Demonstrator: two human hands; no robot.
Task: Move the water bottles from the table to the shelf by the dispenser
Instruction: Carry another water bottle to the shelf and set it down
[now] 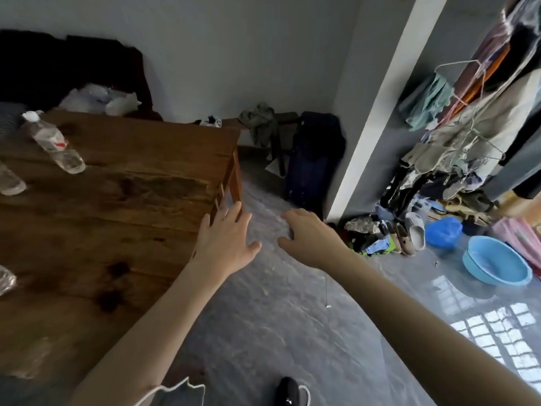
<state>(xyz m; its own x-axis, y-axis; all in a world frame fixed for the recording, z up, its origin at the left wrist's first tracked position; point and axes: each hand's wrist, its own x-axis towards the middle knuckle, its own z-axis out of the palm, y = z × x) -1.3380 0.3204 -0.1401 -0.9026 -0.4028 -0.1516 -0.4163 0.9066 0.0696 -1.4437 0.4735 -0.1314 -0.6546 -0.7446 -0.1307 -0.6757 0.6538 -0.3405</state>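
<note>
A clear plastic water bottle [52, 140] with a white cap and a red-marked label stands on the brown wooden table [123, 200] at the far left. Parts of two more clear bottles show at the left edge, one [10, 181] further back and one [5, 279] nearer. My left hand [227, 237] is stretched out with straight fingers over the table's right edge and holds nothing. My right hand [307, 237] hangs over the floor to the right of it, fingers loosely curled, empty. No shelf or dispenser is in view.
A dark suitcase [314, 159] leans at the wall past the table. Clothes on hangers [474, 118], shoes [409, 232] and a blue basin [494, 265] crowd the right side. Plastic bags [99, 99] lie behind the table. The grey floor [278, 317] lies between.
</note>
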